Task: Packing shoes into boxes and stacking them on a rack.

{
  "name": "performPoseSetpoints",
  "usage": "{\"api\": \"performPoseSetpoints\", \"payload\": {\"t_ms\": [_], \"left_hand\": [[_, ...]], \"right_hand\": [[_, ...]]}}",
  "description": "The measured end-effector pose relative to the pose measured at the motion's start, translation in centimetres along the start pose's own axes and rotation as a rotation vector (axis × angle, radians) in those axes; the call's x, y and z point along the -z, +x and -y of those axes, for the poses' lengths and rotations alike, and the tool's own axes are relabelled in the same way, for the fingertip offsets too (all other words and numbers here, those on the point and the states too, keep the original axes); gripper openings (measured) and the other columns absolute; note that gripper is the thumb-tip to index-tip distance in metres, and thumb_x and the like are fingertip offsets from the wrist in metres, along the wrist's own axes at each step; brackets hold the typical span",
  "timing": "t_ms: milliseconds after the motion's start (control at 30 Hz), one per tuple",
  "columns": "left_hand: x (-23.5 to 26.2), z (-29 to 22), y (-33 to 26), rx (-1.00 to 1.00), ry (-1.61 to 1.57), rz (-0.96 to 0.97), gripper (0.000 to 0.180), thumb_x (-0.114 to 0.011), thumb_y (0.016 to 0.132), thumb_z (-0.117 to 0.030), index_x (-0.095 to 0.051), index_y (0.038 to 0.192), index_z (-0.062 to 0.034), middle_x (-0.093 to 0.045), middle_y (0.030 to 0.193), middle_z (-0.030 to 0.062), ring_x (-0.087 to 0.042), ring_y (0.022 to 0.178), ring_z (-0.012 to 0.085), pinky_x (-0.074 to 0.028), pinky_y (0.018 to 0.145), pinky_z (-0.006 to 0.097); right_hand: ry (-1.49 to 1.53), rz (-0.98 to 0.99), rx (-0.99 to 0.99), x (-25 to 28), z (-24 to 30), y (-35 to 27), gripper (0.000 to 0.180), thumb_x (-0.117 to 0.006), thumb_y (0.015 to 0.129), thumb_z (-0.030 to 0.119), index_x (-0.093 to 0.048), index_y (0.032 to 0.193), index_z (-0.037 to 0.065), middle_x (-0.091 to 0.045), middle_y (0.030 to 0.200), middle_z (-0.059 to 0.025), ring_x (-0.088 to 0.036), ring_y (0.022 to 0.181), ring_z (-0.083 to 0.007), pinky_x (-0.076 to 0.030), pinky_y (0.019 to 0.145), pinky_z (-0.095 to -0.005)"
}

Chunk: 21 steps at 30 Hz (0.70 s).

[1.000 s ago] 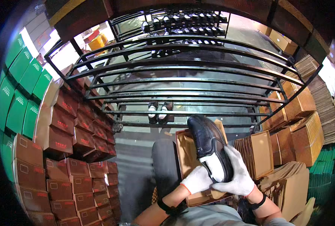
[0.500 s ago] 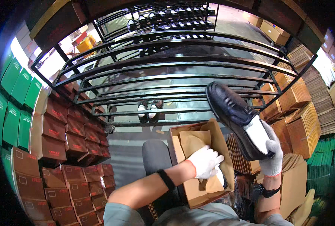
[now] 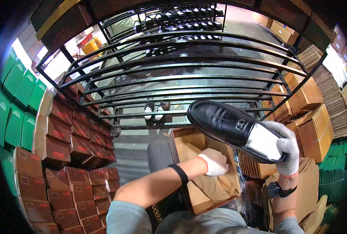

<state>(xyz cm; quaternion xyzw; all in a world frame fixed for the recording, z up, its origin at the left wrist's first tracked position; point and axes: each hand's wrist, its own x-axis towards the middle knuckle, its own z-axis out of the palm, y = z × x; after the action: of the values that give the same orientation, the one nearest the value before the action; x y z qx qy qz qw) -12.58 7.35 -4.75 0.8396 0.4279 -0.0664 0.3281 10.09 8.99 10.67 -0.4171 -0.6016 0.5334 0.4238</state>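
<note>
My right hand point(image 3: 289, 153), in a white knit glove, is closed round the heel of a black leather shoe point(image 3: 220, 123). The shoe has a white insole and a small buckle, and its toe points left over the far edge of an open cardboard shoebox point(image 3: 172, 145). Inside that box lies crumpled brown wrapping paper point(image 3: 206, 191). My left hand point(image 3: 215, 162), gloved too, is down in the box with its fingers curled into the paper; the fingertips are hidden. Whatever is under the paper is covered.
A black metal rack point(image 3: 181, 80) spans the front, with a pair of shoes point(image 3: 156, 113) beneath. Brown boxes point(image 3: 60, 136) and green boxes point(image 3: 15, 113) are stacked at left. Flattened cardboard point(image 3: 310, 121) and green cartons point(image 3: 335, 167) stand at right. More shoes point(image 3: 181, 15) fill a far rack.
The held shoe has turned and moved left, now tilted over the box. My left hand has curled tighter, and the paper covers the white and dark item that showed in the box.
</note>
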Motion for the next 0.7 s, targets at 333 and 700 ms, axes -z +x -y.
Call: {"api": "performPoseSetpoints", "payload": {"t_ms": [333,700], "left_hand": [[-1.7,1.4,-2.6,0.036,0.072,0.207,0.047,-0.061,0.103,-0.042,-0.080,0.123,-0.0041,-0.074,0.134,0.0215,-0.074,0.117,0.0382,-0.057,0.100,0.052],[-3.8,-5.6,-10.4,-0.168,0.243,0.270,0.069,-0.060,0.101,-0.066,-0.075,0.109,0.0011,-0.073,0.103,0.0202,-0.068,0.098,0.0357,-0.048,0.098,0.052]], "right_hand": [[-0.596,0.462,0.134,-0.3,6.6,6.3,0.046,-0.070,0.078,0.027,-0.081,0.110,-0.005,-0.080,0.105,-0.0155,-0.077,0.098,-0.0274,-0.059,0.093,-0.0381],[-1.250,0.980,0.136,-11.0,8.3,14.2,0.064,-0.058,0.095,0.056,-0.081,0.094,-0.004,-0.076,0.087,-0.0271,-0.074,0.080,-0.0373,-0.058,0.081,-0.0483]]}}
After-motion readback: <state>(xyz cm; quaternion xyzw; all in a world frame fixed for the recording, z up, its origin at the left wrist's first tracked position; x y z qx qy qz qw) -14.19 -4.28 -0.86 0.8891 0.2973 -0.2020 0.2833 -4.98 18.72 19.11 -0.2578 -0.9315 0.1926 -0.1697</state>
